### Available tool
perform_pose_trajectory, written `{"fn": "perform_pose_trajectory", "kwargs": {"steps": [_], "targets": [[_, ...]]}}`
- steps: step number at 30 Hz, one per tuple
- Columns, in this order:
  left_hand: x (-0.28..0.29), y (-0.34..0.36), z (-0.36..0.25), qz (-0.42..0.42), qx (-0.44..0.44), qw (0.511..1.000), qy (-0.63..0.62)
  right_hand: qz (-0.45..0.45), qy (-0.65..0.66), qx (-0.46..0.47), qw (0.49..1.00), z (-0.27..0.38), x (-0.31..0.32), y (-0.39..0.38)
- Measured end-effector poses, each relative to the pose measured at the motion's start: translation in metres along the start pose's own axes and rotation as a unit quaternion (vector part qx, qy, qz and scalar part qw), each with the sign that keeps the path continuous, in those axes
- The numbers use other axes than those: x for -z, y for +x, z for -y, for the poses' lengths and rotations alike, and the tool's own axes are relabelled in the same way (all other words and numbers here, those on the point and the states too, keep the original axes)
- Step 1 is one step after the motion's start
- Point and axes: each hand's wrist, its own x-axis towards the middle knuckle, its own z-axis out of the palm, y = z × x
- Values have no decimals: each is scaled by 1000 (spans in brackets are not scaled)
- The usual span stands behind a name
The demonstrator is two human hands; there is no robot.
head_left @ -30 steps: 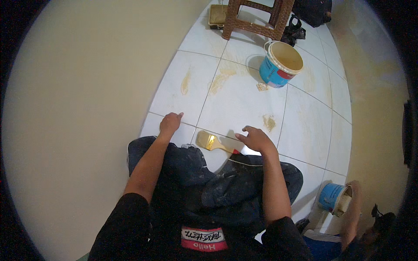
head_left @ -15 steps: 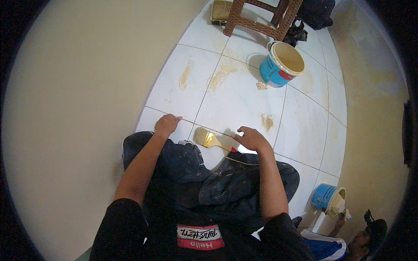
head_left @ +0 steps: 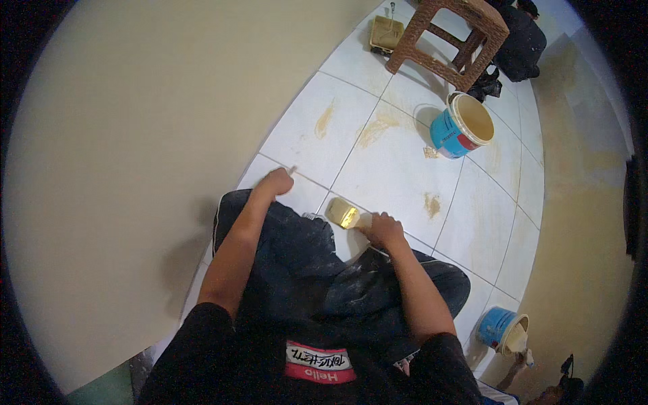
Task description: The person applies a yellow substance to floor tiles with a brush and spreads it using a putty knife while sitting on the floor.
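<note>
At about nine o'clock a pale cream wall point(head_left: 135, 135) fills the view, meeting the white tiled floor point(head_left: 378, 169) where the seated person's left hand point(head_left: 275, 182) presses down, fingers bent against a tile near the wall's foot and grasping nothing that I can see. To its right, close to the centre, lies the wide paintbrush point(head_left: 345, 216): its bristle end and shiny metal ferrule point toward ten o'clock, resting on the floor just past the dark, paint-flecked trousers point(head_left: 304, 270). The right hand point(head_left: 382, 229) is clenched around the brush's handle, which is hidden inside the fist. The brush looks light and stiff in the handle, soft and springy in the bristles; if these are wet with paint they would smear, and the ferrule may be slick, so the handle is the sound place to hold it, as now. Toward one o'clock stands an open blue paint bucket point(head_left: 462, 127) with cream paint inside, well apart from the brush, with a brown wicker stool point(head_left: 449, 34) beyond it. At about four o'clock a second blue bucket point(head_left: 499, 327) sits tipped.
</note>
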Motion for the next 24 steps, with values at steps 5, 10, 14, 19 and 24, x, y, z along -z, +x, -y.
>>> {"fn": "perform_pose_trajectory", "kwargs": {"steps": [5, 10, 14, 19, 24], "targets": [[17, 18, 61, -51, -22, 989, -137, -78, -12, 33, 996, 31, -8, 12], [29, 31, 48, -10, 45, 955, -293, -36, 109, 133, 984, 14, -42, 26], [46, 33, 40, -141, 3, 918, -370, 44, 187, 147, 970, 34, -9, 18], [46, 62, 42, -188, -18, 862, -471, -20, 250, 170, 953, 103, 43, 34], [53, 58, 33, -253, -30, 829, -497, -151, 50, 111, 981, 201, 77, 72]]}}
